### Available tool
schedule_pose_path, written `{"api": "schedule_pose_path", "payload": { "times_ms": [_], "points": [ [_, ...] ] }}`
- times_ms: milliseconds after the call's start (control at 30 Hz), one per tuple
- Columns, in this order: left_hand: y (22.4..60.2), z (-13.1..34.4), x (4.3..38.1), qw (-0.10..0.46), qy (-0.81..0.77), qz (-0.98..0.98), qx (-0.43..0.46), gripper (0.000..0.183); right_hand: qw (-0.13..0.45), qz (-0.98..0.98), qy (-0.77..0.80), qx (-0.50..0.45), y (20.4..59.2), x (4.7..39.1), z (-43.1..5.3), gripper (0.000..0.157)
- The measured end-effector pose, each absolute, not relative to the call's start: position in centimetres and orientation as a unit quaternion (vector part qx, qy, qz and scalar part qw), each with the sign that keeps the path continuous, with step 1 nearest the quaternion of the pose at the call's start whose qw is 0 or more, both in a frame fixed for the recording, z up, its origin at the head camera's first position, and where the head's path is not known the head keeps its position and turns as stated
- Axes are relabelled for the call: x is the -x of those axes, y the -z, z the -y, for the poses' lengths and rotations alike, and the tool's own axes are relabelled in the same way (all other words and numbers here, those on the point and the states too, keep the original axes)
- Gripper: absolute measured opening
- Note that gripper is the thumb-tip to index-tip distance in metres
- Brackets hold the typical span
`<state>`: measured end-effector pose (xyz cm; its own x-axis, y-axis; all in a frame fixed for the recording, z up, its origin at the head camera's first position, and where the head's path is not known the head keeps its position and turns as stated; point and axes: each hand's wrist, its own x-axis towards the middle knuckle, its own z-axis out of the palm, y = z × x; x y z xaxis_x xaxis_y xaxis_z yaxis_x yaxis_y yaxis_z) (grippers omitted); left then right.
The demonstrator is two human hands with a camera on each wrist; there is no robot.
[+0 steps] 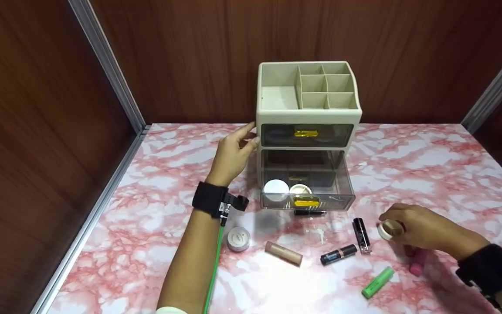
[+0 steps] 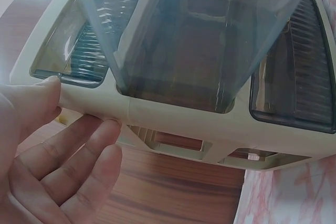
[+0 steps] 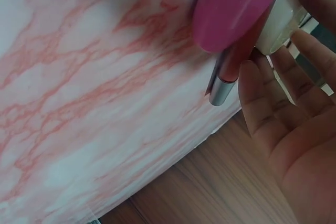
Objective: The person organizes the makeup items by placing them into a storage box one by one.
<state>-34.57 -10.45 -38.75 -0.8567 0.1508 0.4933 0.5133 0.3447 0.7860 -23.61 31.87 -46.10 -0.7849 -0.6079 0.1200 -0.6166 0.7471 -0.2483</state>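
Now a small jar (image 1: 388,230) is pinched by the right hand (image 1: 423,226), near the pink tube (image 1: 417,267)! The drawer box (image 1: 307,117) is touched at its side by the left hand (image 1: 231,155), fingers loosely extended

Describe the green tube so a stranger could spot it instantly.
Start at the cream organizer on the marbled table. In the head view, go down and right past its open drawer to a green tube, lying left of the pink tube. No neighbouring item is green.
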Motion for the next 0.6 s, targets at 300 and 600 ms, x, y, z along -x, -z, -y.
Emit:
{"api": "schedule_pose_path", "payload": {
  "times_ms": [300, 600],
  "points": [
    [38.8, 10.5, 34.6, 0.170, 0.540, 0.796, 0.211, 0.042, 0.018, 0.939, -0.131, -0.318, 44.5, 23.3, -31.6, 0.045],
    [38.7, 10.4, 34.5, 0.168, 0.540, 0.797, 0.213, 0.043, 0.063, 0.934, -0.117, -0.332, 42.1, 22.3, -31.2, 0.039]
  ]
}}
